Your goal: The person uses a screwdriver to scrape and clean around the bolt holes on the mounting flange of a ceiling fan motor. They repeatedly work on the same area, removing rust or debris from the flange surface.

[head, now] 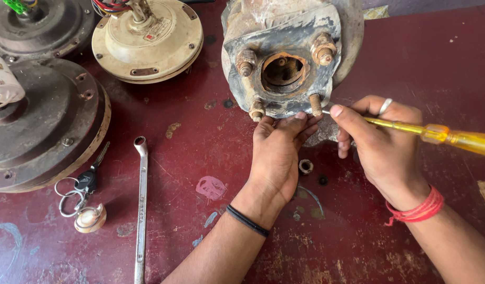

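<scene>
Two hands work at the lower edge of a rusty motor housing (pixel 292 58) that stands at the far middle of the dark red table (pixel 190 158). The left hand (pixel 278 152) lies palm down on the table with its fingers stretched forward and loosely together, the fingertips touching the bottom edge of the housing's grey flange just below a rusted stud (pixel 316 104); it grips nothing. The right hand (pixel 381 142) is closed around a yellow-handled screwdriver (pixel 437 134), with the index finger laid along the shaft and the thin metal tip pointing left, at or just beside that same stud; whether the tip actually touches it is hard to tell. Three more corroded bolts with nuts stand around the housing's round centre opening. A small loose nut (pixel 305 166) lies on the table between the two hands. To the left, well apart from the hands, a long combination spanner (pixel 141 205) lies lengthwise on the table, and a bunch of keys (pixel 82 197) sits beside it. Further left and at the far edge are a large brown fan motor (pixel 48 126), a cream-coloured fan motor (pixel 147 39) and another dark one in the corner.
</scene>
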